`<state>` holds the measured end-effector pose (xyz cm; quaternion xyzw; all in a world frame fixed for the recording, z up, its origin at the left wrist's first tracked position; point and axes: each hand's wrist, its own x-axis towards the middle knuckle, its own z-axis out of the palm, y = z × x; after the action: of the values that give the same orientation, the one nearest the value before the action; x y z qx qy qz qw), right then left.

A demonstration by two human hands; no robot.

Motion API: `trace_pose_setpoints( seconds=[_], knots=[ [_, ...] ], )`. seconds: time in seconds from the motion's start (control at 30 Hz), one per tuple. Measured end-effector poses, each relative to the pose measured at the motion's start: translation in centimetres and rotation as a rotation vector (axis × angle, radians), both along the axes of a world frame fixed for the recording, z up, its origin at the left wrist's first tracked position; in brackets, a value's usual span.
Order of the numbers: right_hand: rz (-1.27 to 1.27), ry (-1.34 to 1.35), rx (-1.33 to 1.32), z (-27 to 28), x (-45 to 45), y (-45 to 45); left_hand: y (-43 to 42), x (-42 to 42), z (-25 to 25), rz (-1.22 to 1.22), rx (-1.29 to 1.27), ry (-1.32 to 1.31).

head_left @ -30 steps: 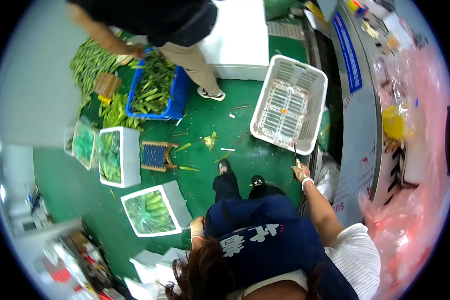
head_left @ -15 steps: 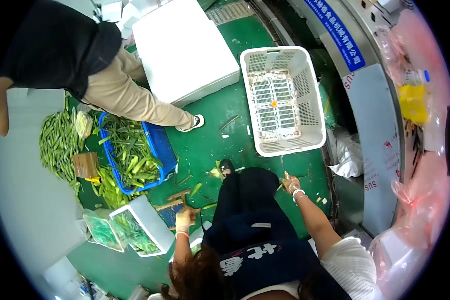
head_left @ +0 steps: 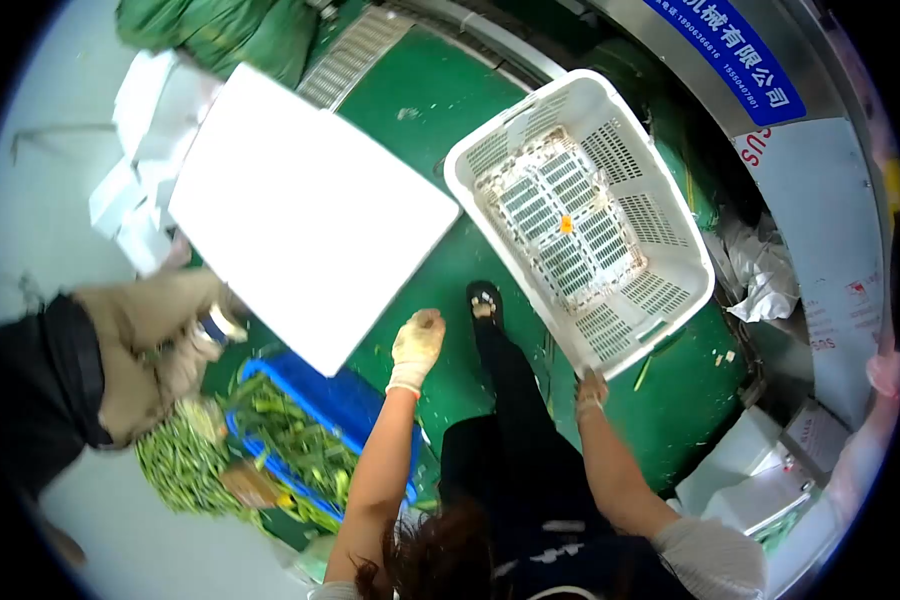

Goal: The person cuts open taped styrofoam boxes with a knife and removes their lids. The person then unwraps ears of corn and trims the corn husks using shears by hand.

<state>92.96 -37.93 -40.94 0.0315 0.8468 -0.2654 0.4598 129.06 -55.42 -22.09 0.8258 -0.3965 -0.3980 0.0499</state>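
Observation:
My left hand [head_left: 418, 350], in a stained pale glove, is held over the green floor between the white box and my foot. Its fingers are curled in, and nothing shows in them. My right hand [head_left: 590, 391], also gloved and slightly blurred, is closed at the near corner of a white plastic basket [head_left: 660, 335], against or just below its rim. Whatever it grips is hidden. The basket has slatted sides and holds only a small orange scrap [head_left: 566, 224] on its dirty bottom.
A large white foam box [head_left: 310, 215] stands left of the basket. Beyond my left arm are a blue crate [head_left: 320, 385] of green leaves and a pile of green pods [head_left: 185, 455]. Another person [head_left: 120, 360] bends at the left. A steel machine [head_left: 730, 60] borders the right.
My view has turned and shifted forward. My left hand has left the small wooden stool and moved up beside the box. The thin tool at my right hand no longer shows. The other person now appears lower left.

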Motion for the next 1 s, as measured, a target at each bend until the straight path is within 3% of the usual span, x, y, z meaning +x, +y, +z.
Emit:
trace_pose_setpoints(
  seconds=[0.1, 0.13, 0.17, 0.23, 0.33, 0.4, 0.5, 0.57, 0.67, 0.7, 0.77, 0.8, 0.87, 0.9, 0.93, 0.97, 1.0],
  knots=[
    [-0.119, 0.378, 0.162, -0.1, -3.4, 3.2, -10.5, 0.0, -5.3, -0.170, -0.145, 0.013],
    [-0.118, 0.477, 0.195, -0.4, -4.9, 3.4, -13.2, -0.5, -7.4, -0.323, -0.379, -0.134],
    [-0.104, 0.545, 0.215, -0.9, -6.6, 3.2, -16.7, -1.0, -8.6, -0.383, -0.513, -0.111],
    [-0.079, 0.559, 0.191, -2.4, -9.6, 1.8, -23.2, -2.9, -7.9, -0.466, -0.518, -0.054],
    [-0.140, 0.390, -0.042, -4.0, -11.1, -0.6, -29.4, -5.2, -11.9, -0.579, -0.488, -0.248],
    [-0.214, 0.242, -0.276, -3.6, -11.6, -1.8, -32.1, -4.8, -16.1, -0.502, -0.440, -0.229],
    [-0.149, 0.361, -0.144, -1.2, -9.2, -4.9, -33.9, -2.7, -18.4, -0.466, -0.435, -0.245],
    [-0.249, 0.359, -0.287, -1.5, -9.2, -5.1, -35.3, -2.5, -18.3, -0.492, -0.525, -0.272],
    [0.529, 0.652, -0.017, -3.2, -10.4, -6.3, -38.6, -2.1, -18.3, -0.509, -0.339, -0.213],
    [0.530, 0.627, -0.007, -3.6, -10.3, -7.7, -39.5, -1.7, -19.3, -0.495, -0.400, -0.206],
    [-0.076, 0.452, -0.023, -4.8, -10.2, -10.6, -41.2, -1.5, -19.4, -0.428, -0.300, -0.122],
    [-0.065, 0.445, -0.010, -4.6, -10.4, -10.6, -40.9, -0.6, -19.2, -0.422, -0.283, -0.127],
    [0.266, 0.563, 0.168, -3.6, -11.2, -11.1, -40.9, 1.8, -18.7, -0.229, -0.511, 0.306],
    [0.375, 0.606, 0.228, -2.7, -10.8, -11.7, -41.1, 4.2, -18.1, -0.199, -0.597, 0.252],
    [0.282, 0.660, -0.126, 0.9, -7.8, -14.3, -41.6, 8.0, -19.6, -0.203, -0.686, -0.008],
    [0.184, 0.698, -0.482, 3.9, -4.2, -16.9, -41.7, 11.7, -19.9, -0.365, -0.819, -0.459],
    [0.200, 0.501, -0.516, 6.0, -0.4, -18.5, -42.1, 14.5, -19.5, -0.403, -0.687, -0.652]
  ],
)
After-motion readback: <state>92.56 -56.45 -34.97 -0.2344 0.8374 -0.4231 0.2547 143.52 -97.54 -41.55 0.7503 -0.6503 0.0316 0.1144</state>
